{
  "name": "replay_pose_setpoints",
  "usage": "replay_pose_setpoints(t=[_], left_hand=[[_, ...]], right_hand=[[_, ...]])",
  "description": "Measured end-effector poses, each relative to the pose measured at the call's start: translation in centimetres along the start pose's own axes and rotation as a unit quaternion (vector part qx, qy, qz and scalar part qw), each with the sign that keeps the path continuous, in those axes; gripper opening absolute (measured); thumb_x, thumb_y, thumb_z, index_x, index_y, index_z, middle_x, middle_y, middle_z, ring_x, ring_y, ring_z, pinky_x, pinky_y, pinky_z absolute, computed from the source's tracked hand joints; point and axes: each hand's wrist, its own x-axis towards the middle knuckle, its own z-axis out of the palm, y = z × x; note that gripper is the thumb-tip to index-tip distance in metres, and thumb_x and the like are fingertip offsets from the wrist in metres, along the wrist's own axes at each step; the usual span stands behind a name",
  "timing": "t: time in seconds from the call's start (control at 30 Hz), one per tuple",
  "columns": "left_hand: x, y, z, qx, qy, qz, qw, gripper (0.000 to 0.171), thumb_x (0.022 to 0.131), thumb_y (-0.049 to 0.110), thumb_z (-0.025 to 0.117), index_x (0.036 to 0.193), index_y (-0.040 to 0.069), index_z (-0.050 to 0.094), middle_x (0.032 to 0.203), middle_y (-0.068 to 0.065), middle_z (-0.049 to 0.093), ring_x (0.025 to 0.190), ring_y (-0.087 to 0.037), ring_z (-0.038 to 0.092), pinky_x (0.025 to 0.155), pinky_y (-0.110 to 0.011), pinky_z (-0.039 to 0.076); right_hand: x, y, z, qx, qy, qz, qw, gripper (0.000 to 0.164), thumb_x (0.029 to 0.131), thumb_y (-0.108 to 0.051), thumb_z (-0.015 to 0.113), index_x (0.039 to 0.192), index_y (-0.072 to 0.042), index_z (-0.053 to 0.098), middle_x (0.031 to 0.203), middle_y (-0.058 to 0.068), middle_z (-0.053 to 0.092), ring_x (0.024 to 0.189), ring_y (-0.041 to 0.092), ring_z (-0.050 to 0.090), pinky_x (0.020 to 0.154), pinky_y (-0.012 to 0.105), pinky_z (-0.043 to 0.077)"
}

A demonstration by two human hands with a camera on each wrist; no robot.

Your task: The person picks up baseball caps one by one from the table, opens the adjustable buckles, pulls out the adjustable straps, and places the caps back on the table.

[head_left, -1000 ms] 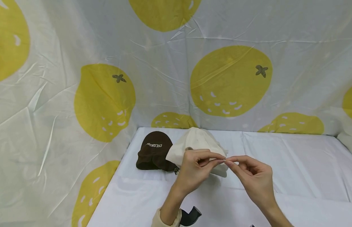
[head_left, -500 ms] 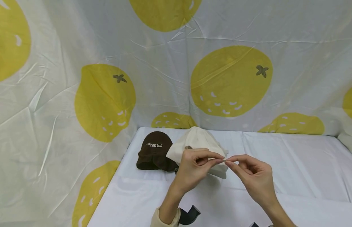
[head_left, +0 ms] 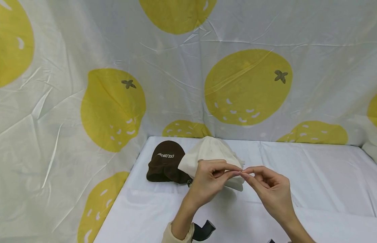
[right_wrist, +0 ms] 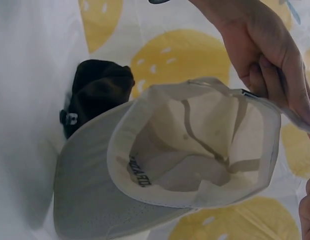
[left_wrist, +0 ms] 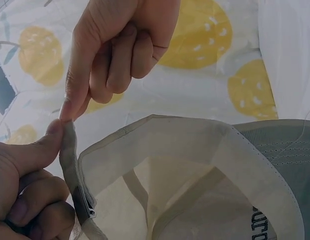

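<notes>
A cream baseball cap (head_left: 211, 148) hangs over the table, its inside facing the left wrist view. Its narrow back strap (left_wrist: 69, 145) runs up past a small metal buckle (left_wrist: 89, 211). My left hand (head_left: 206, 182) pinches this strap between thumb and forefinger. At the strap's end, my right hand (head_left: 271, 189) pinches the tip, and the fingertips of both hands nearly meet. Dark lettering (right_wrist: 138, 172) shows through inside the crown. Part of the cap is hidden behind my left hand in the head view.
A dark brown cap (head_left: 167, 160) with white lettering lies at the table's back left. Behind the white-covered table (head_left: 322, 175) hangs a lemon-print cloth (head_left: 176, 91). A black curved piece (head_left: 204, 231) is at my left wrist.
Both hands keep almost the same place. Their fingertips stood slightly apart half a second ago and are closer together now; the cap has shifted only a little.
</notes>
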Motion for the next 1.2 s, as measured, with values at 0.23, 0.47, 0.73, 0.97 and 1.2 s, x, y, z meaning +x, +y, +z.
replay_pose_setpoints(t=[0.23,0.47,0.73,0.97,1.2], left_hand=[[0.0,0.1,-0.1,-0.021,0.001,-0.007,0.9998,0.010,0.095,0.003,0.073,0.100,-0.002,0.080,0.092,-0.012,0.080,0.072,0.000,0.060,0.061,-0.014,0.049],[-0.1,0.3,0.0,-0.030,-0.004,-0.038,0.9988,0.011,0.094,0.003,0.074,0.102,-0.003,0.080,0.097,-0.013,0.080,0.076,0.002,0.060,0.060,-0.013,0.047],[-0.1,0.2,-0.2,0.005,-0.001,-0.010,0.9999,0.008,0.094,0.002,0.074,0.098,0.000,0.080,0.091,-0.010,0.080,0.072,0.002,0.057,0.057,-0.013,0.045],[-0.1,0.4,-0.6,-0.010,0.012,0.008,0.9998,0.006,0.093,0.003,0.075,0.096,0.000,0.080,0.084,-0.011,0.077,0.056,0.002,0.033,0.051,-0.011,0.031],[-0.1,0.6,-0.9,-0.051,0.020,0.010,0.9985,0.007,0.092,0.000,0.074,0.096,-0.004,0.078,0.087,-0.017,0.078,0.061,0.000,0.050,0.053,-0.014,0.042]], right_hand=[[0.1,0.0,-0.3,-0.012,-0.009,0.047,0.999,0.020,0.082,0.013,0.079,0.094,-0.002,0.079,0.056,-0.002,0.029,0.049,0.020,0.018,0.038,0.028,0.017],[0.1,-0.2,-0.1,-0.015,0.001,0.056,0.998,0.017,0.082,0.013,0.079,0.092,-0.001,0.079,0.054,-0.002,0.031,0.048,0.021,0.019,0.038,0.031,0.018],[-0.1,-0.1,0.0,-0.006,-0.009,0.035,0.999,0.022,0.081,0.017,0.077,0.093,-0.001,0.079,0.054,-0.003,0.032,0.048,0.020,0.020,0.040,0.031,0.021],[0.0,1.5,0.3,0.006,-0.019,-0.054,0.998,0.037,0.072,0.022,0.081,0.100,-0.001,0.080,0.058,-0.003,0.024,0.049,0.013,0.018,0.040,0.024,0.022],[-0.1,3.1,0.8,0.035,-0.031,-0.099,0.994,0.044,0.066,0.026,0.081,0.103,0.002,0.081,0.060,-0.003,0.022,0.052,0.009,0.017,0.043,0.022,0.020]])
